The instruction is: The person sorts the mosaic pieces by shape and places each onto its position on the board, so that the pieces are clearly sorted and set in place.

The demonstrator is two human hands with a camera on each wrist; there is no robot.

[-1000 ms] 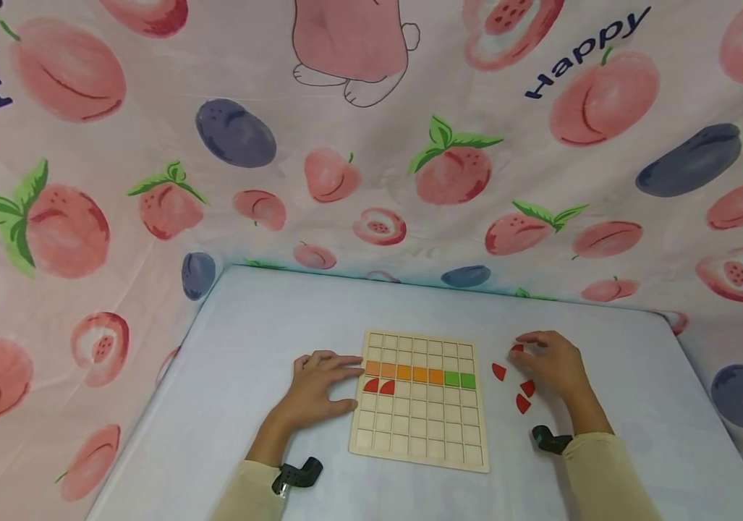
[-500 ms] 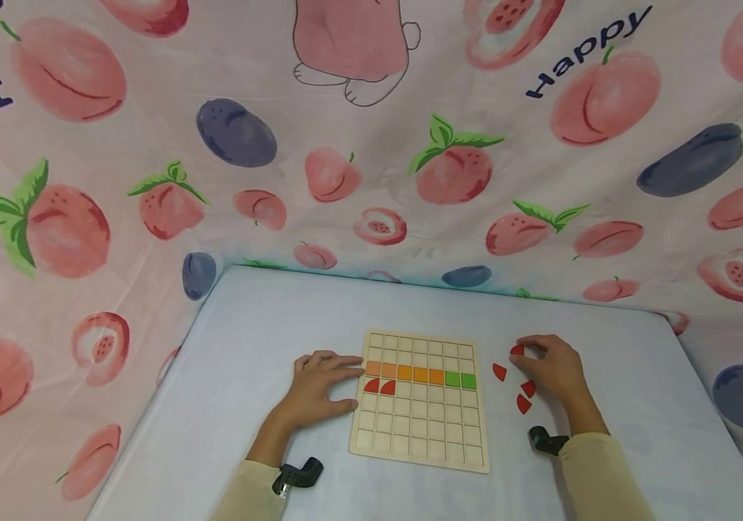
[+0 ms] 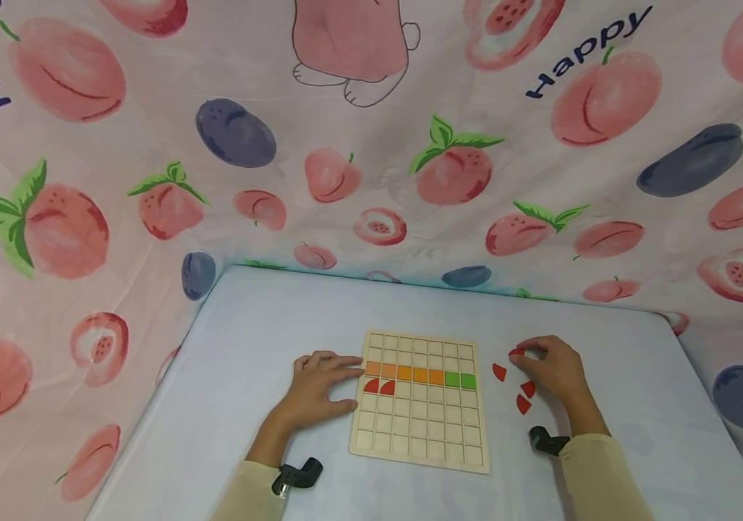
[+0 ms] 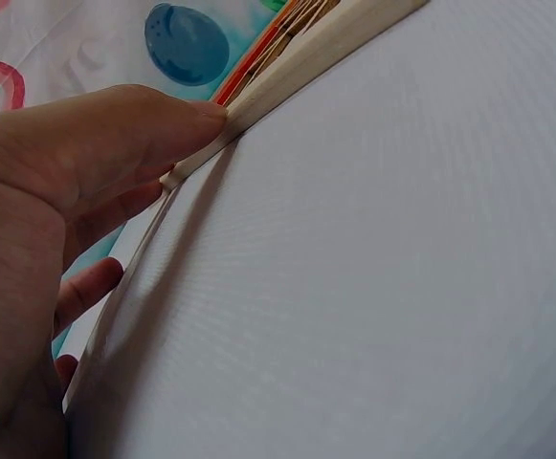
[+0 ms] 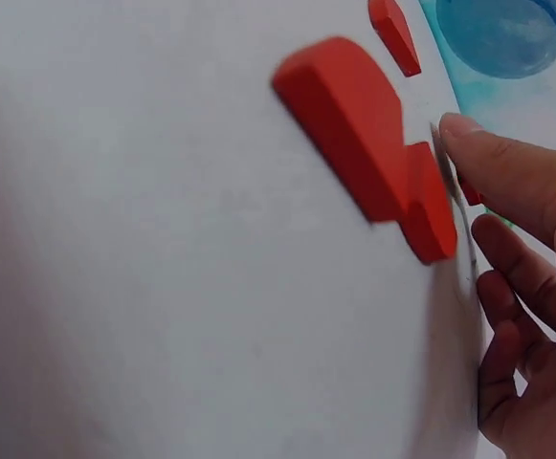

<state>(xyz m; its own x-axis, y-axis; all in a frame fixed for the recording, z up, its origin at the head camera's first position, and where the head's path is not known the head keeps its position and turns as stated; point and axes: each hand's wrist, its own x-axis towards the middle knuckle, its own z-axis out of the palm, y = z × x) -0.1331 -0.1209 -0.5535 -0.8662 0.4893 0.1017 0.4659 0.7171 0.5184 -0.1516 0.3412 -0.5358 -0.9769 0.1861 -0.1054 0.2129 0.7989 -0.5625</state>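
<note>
A square wooden grid board [image 3: 418, 436] lies flat on the table. One row holds orange and green square tiles [image 3: 419, 374]; below it sit two red quarter-circle tiles [image 3: 387, 387] at the left. My left hand [image 3: 319, 387] rests beside the board with fingers spread, fingertips and thumb at its left edge; the left wrist view has the thumb [image 4: 196, 120] against the wooden rim. To the right of the board, my right hand [image 3: 553, 365] pinches a red quarter-circle tile [image 3: 515, 352] between thumb and index finger. In the right wrist view the thumb mostly hides this tile.
Three loose red quarter-circle tiles lie between the board and my right hand: one tile [image 3: 499, 372] nearer the board, another tile [image 3: 528, 388] under the palm side, and a third tile [image 3: 524, 404] closer to me. A fruit-print cloth [image 3: 378, 181] hangs behind the white table [image 3: 267, 311].
My right thumb and index finger have come together on the far red tile, which now looks tilted. The left hand and the board have stayed where they were.
</note>
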